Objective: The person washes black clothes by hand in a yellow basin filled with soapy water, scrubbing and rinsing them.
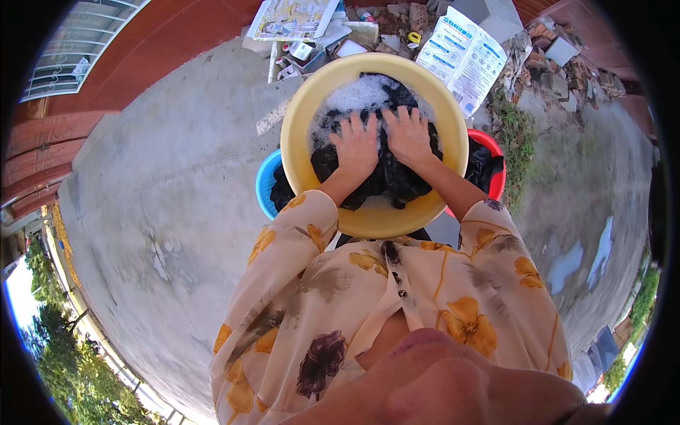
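Note:
A large yellow basin [296, 134] stands directly in front of me with soapy water in it. Wet black cloth [398, 183] fills much of it, and white foam [358, 95] floats toward the far side. My left hand [356, 150] lies on the cloth with its fingers spread, left of the middle. Beside it, slightly farther right, my right hand [409, 138] also rests on the cloth, fingers apart. Neither hand grips the cloth as far as I can see. The fingertips are near the foam.
Partly behind the yellow basin, a blue basin [265, 185] on the left and a red basin [499, 170] on the right hold dark cloth. Beyond are a white printed package [462, 60], a cluttered stand [304, 53] and brick rubble [545, 60]. Weeds [516, 134] grow on the right.

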The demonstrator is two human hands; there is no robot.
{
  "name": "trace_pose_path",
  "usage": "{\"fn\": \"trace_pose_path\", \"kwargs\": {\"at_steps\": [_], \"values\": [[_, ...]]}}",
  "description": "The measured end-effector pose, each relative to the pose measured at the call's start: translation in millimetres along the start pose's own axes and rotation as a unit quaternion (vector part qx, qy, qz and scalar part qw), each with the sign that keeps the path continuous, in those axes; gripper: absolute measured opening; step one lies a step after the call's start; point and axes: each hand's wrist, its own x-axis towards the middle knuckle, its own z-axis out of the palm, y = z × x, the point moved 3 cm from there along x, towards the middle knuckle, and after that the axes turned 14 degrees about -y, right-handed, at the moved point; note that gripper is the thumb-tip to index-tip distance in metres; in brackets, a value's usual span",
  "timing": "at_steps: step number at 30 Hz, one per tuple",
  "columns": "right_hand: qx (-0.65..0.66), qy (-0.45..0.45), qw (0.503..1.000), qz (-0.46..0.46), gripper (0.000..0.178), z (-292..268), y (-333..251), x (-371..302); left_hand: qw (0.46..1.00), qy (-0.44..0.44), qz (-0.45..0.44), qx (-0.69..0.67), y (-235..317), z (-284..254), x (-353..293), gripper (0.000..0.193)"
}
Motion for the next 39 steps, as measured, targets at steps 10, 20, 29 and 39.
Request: {"fn": "trace_pose_path", "kwargs": {"at_steps": [10, 20, 29, 39], "values": [[0.312, 0.07, 0.941, 0.11, 0.037, 6, 32, 59, 0.99, 0.072, 0.002, -0.124, -24, -5, 70, 0.017], [0.341, 0.144, 0.928, -0.031, 0.035, -82, 27, -47, 0.865, 0.193, 0.085, -0.455, -50, -80, -42, 0.022], [0.035, -0.022, 0.999, 0.021, 0.062, -3, -4, -22, 0.999, -0.031, -0.017, -0.02, -4, -16, -31, 0.073], [0.115, -0.132, 0.981, 0.08, 0.03, 18, 25, 53, 1.0, 0.008, 0.013, -0.024, -16, 15, 79, 0.024]]}}
